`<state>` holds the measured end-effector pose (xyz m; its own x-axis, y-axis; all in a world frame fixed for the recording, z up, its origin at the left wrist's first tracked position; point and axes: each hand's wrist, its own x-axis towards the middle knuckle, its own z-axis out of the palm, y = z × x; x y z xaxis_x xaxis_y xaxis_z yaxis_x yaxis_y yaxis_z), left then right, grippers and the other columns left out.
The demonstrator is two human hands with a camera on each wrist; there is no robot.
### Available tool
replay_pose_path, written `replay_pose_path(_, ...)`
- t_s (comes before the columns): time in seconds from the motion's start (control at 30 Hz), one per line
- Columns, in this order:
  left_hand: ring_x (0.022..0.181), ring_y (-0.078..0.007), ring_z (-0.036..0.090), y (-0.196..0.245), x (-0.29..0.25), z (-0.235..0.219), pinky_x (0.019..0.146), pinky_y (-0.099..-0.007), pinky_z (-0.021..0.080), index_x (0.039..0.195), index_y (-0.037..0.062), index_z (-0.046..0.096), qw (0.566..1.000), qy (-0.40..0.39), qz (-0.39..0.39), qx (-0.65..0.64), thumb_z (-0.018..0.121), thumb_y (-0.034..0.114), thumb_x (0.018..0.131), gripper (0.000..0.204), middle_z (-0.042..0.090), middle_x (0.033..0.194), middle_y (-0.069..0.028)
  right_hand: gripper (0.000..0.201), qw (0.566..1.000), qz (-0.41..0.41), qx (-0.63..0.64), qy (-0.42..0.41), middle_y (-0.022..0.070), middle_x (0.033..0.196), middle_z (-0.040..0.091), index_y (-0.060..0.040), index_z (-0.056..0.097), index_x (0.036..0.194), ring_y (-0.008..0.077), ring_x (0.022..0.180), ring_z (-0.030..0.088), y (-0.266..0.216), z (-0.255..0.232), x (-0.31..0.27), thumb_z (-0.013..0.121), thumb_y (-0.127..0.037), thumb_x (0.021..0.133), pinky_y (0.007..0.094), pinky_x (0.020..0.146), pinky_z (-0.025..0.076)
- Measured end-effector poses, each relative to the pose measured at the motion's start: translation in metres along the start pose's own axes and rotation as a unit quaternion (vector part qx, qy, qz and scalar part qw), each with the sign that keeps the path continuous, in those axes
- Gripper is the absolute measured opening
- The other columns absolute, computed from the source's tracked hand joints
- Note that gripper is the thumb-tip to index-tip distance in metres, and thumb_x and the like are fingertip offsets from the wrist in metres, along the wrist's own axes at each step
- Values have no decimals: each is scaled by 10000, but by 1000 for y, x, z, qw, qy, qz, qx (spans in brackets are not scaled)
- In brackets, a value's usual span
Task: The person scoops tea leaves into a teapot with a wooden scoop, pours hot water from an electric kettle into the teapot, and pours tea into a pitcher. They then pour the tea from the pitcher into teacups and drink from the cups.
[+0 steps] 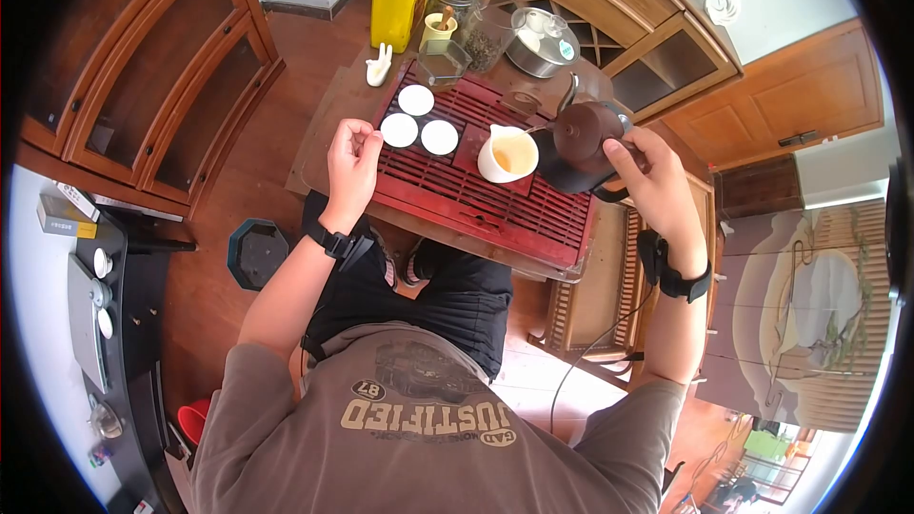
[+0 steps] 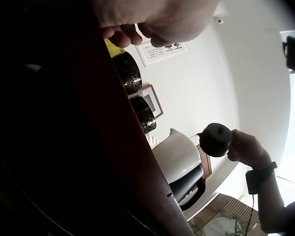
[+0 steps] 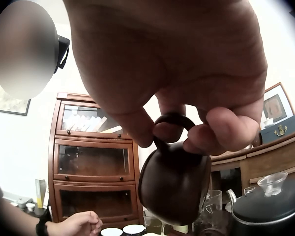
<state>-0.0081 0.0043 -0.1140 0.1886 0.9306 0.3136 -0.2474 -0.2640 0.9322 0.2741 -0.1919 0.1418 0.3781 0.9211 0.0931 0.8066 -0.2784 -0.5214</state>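
Note:
My right hand (image 1: 657,176) grips the handle of a dark brown teapot (image 1: 583,133), tilted over a white pitcher (image 1: 493,164) with amber liquid inside; in the right wrist view a thin stream falls below the teapot (image 3: 174,184). Three white cups (image 1: 399,130) stand on the left part of the red slatted tray (image 1: 428,192). My left hand (image 1: 353,167) is at the tray's left edge, fingers curled and holding nothing. In the left wrist view the pitcher (image 2: 177,156) stands below the teapot (image 2: 216,139).
A black kettle (image 1: 562,171) stands beside the pitcher, partly under the teapot. Along the tray's far side are a glass pitcher (image 1: 443,64), jars, a white hand-shaped figurine (image 1: 378,67), a yellow bin (image 1: 401,0) and a round steel container (image 1: 541,43).

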Motion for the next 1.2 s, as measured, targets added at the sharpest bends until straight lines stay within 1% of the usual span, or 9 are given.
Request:
replay_pose_path(0.07, 759, -32, 499, 0, 0, 0, 688, -212, 434, 989, 49, 551, 1000, 0, -1, 0, 644, 41, 1008, 95, 562, 897, 26, 325, 999, 5, -32, 5, 153, 845, 637, 29, 673, 994, 261, 722, 586, -4, -2, 0, 708, -295, 988, 371, 694, 478)
replay_pose_path(0.27, 764, -36, 506, 1, 0, 1, 697, -216, 441, 988, 49, 550, 1000, -2, 1, 3, 641, 36, 1008, 94, 564, 895, 24, 304, 998, -32, -59, 19, 158, 921, 636, 25, 674, 995, 258, 739, 610, -18, -6, -3, 706, -278, 990, 363, 696, 485)
replay_pose_path(0.6, 759, -32, 496, 0, 0, 0, 692, -210, 435, 988, 51, 550, 1000, -2, -4, 9, 644, 35, 1004, 96, 562, 899, 28, 266, 991, -72, -109, 32, 157, 937, 660, -10, 691, 963, 315, 771, 671, -30, -4, -8, 730, -273, 964, 408, 683, 519)
replay_pose_path(0.67, 758, -31, 494, 0, 0, -1, 691, -209, 434, 988, 51, 550, 1000, -1, -2, 11, 644, 35, 1003, 96, 561, 899, 30, 251, 982, -120, -136, 54, 149, 909, 646, -26, 694, 941, 339, 759, 653, -29, -3, -8, 743, -272, 949, 417, 675, 514)
replay_pose_path(0.73, 932, -80, 556, 0, -1, -4, 864, -238, 457, 1017, 54, 526, 999, -26, -39, 10, 610, 15, 1029, 94, 568, 992, -3, 252, 981, -125, -144, 48, 139, 891, 611, -11, 682, 948, 309, 749, 617, -31, -3, -9, 739, -256, 954, 398, 681, 495)
replay_pose_path(0.8, 933, -80, 556, -1, -1, -4, 863, -238, 457, 1017, 54, 527, 999, -26, -37, 14, 610, 15, 1029, 93, 569, 991, -3, 253, 979, -129, -152, 42, 128, 872, 575, 4, 670, 955, 280, 738, 582, -32, -3, -9, 736, -240, 959, 379, 687, 477)
replay_pose_path(0.97, 934, -80, 557, 0, -1, -4, 861, -239, 458, 1016, 54, 528, 999, -25, -35, 14, 609, 14, 1028, 92, 571, 987, -5, 217, 965, -170, -193, 57, 129, 837, 579, -43, 677, 892, 343, 786, 618, -35, -3, -6, 756, -243, 926, 441, 678, 492)
replay_pose_path(1.17, 932, -81, 557, 0, -1, -3, 862, -239, 457, 1020, 54, 526, 999, -26, -39, 21, 607, 9, 1026, 94, 568, 990, -6, 216, 954, -200, -211, 71, 127, 844, 560, -40, 660, 876, 345, 787, 608, -38, -5, -5, 770, -224, 906, 447, 677, 488)
replay_pose_path(1.2, 845, -56, 527, 0, -1, -1, 775, -225, 447, 1005, 51, 542, 1000, -14, -21, 16, 627, 30, 1017, 88, 563, 941, 12, 216, 954, -200, -211, 71, 127, 844, 560, -40, 660, 876, 345, 787, 608, -38, -5, -4, 770, -224, 906, 447, 677, 488)
